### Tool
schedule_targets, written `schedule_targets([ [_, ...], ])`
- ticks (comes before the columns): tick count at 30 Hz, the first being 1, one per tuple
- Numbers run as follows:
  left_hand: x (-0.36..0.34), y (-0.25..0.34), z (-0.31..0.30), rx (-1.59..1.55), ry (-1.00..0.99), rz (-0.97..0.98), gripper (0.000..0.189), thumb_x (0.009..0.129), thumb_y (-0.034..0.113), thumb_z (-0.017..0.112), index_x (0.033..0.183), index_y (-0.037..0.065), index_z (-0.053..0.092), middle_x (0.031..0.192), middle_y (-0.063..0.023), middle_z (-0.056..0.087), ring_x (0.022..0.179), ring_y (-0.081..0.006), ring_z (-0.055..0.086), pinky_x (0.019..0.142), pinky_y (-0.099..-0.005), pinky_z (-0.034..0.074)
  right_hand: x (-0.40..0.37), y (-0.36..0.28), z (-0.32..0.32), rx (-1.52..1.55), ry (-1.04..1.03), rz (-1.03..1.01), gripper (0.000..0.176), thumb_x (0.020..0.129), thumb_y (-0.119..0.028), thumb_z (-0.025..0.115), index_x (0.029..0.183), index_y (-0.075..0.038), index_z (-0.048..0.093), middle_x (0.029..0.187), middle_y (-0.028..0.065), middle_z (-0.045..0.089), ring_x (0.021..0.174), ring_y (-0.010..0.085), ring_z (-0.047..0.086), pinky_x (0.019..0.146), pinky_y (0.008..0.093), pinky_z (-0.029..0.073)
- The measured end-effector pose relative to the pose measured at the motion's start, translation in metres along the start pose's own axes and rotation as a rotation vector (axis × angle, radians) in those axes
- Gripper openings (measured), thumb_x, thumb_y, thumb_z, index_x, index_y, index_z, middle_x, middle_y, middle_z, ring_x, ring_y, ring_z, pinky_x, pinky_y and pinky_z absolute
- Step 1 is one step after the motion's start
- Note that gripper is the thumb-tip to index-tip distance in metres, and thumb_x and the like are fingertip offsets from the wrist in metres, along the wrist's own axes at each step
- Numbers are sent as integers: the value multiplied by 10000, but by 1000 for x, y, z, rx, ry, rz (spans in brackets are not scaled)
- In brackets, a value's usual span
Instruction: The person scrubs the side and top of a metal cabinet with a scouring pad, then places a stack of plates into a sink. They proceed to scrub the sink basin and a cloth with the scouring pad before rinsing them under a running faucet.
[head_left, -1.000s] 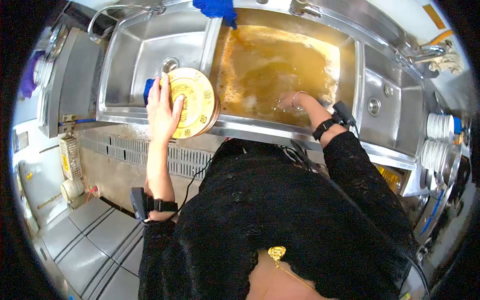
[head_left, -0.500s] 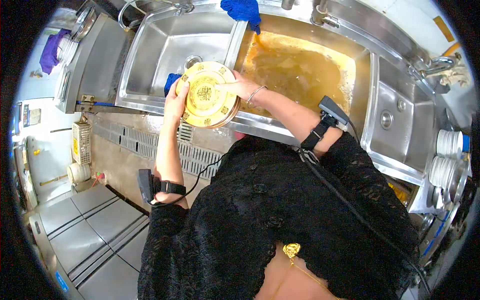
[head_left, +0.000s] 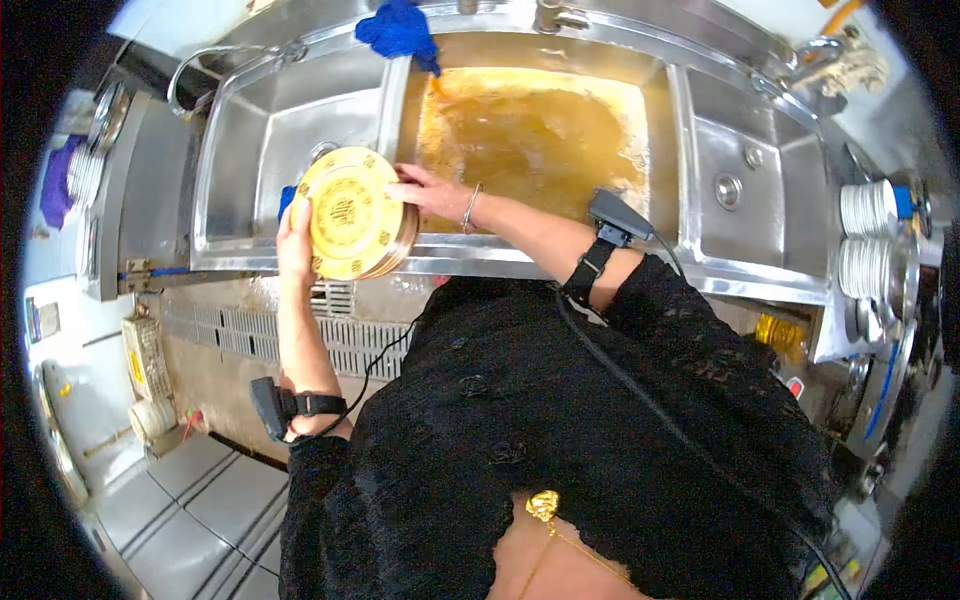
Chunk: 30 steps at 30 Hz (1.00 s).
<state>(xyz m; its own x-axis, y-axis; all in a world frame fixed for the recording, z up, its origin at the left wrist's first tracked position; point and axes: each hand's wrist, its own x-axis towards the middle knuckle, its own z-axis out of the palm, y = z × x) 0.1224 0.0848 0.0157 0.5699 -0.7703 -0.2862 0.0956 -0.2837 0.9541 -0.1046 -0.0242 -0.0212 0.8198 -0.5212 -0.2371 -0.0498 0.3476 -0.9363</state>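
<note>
A stack of yellow patterned plates (head_left: pixel 350 215) is held between my two hands, in front of the left sink basin (head_left: pixel 235 150). My left hand (head_left: pixel 295 245) grips the stack at its left edge. On the upper right rim, my right hand (head_left: pixel 432 192) has its fingers closed over the plates. The topmost plate faces up, tilted, with a dark printed design in its middle. Lower plates show only as layered edges on the right side. Part of a blue cloth (head_left: pixel 287 200) shows behind the stack's left edge.
Murky brown water (head_left: pixel 540 140) fills the middle basin. Another blue cloth (head_left: pixel 395 30) hangs over its back left corner. To the right is a steel basin (head_left: pixel 755 150) with two drains. White plate stacks (head_left: pixel 868 210) stand at the far right. A floor grate (head_left: pixel 240 330) runs below.
The view has shifted, so the sinks appear further left. Both hands still hold the plate stack, which now tilts more and shows more of its layered right edge.
</note>
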Motion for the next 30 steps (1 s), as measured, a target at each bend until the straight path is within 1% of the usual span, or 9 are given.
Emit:
schedule_targets([
  [4, -2, 4, -7, -50, -34, -115, 446, 933, 290, 523, 1275, 8, 477, 1223, -101, 559, 1092, -178, 549, 896, -305, 459, -25, 12, -52, -323, -33, 70, 618, 872, -470, 547, 1307, -42, 451, 1238, 117, 541, 1101, 226, 538, 900, 354, 451],
  [6, 2, -1, -11, -67, -65, -120, 444, 932, 292, 525, 1275, 14, 480, 1218, -104, 564, 1089, -178, 553, 899, -308, 459, -51, 25, -85, -706, 125, -40, 553, 871, -432, 557, 1243, -26, 506, 1173, 145, 588, 1056, 240, 574, 878, 345, 466],
  [14, 3, 0, -17, -126, -33, -156, 376, 909, 238, 573, 1201, 5, 530, 1120, -95, 613, 986, -156, 594, 827, -290, 486, -164, 70, -241, -1182, 690, 386, 441, 815, -361, 592, 1123, -47, 615, 1100, 141, 631, 1045, 262, 586, 921, 362, 439],
  [18, 12, -6, -34, -102, 36, -178, 444, 886, 258, 597, 1252, 27, 495, 1212, -104, 560, 1091, -178, 537, 920, -317, 428, -175, 132, -309, -1088, 571, 502, 459, 810, -357, 585, 1140, -39, 607, 1130, 135, 620, 1121, 288, 536, 961, 384, 408],
  [20, -6, 18, -23, 41, 120, -122, 470, 886, 287, 593, 1283, 60, 483, 1258, -104, 528, 1178, -188, 473, 974, -329, 375, -167, 209, -351, -1725, 233, 314, 478, 780, -300, 628, 1164, -17, 591, 1153, 157, 604, 1227, 302, 442, 1013, 395, 359],
  [21, -16, 28, -18, 105, 129, -38, 459, 902, 283, 566, 1304, 82, 473, 1301, -90, 495, 1229, -189, 420, 1011, -345, 330, -173, 212, -329, -1272, 631, 280, 484, 740, -241, 679, 1146, 8, 597, 1169, 189, 587, 1303, 306, 343, 1058, 385, 308],
  [25, -41, 67, -13, 455, 228, 438, 404, 930, 209, 520, 1303, 62, 467, 1339, -109, 460, 1238, -217, 419, 1025, -377, 321, -167, 138, -254, -1163, 364, 860, 606, 705, -192, 722, 1241, 3, 515, 1174, 221, 573, 1283, 327, 375, 1055, 372, 323],
  [28, -84, 107, 22, 586, 212, 778, 395, 937, 118, 481, 1314, 13, 429, 1362, -128, 433, 1241, -227, 420, 1046, -385, 305, -156, 142, -256, -1233, 129, 933, 647, 708, -238, 745, 1253, 2, 491, 1085, 213, 615, 1084, 319, 555, 901, 380, 462],
  [30, -105, 116, 47, 606, 100, 935, 387, 926, 50, 461, 1309, 3, 427, 1345, -138, 451, 1247, -226, 415, 1049, -373, 307, -156, 128, -249, -824, 363, 883, 571, 712, -300, 762, 1157, -6, 557, 878, 124, 642, 732, 207, 603, 647, 360, 507],
])
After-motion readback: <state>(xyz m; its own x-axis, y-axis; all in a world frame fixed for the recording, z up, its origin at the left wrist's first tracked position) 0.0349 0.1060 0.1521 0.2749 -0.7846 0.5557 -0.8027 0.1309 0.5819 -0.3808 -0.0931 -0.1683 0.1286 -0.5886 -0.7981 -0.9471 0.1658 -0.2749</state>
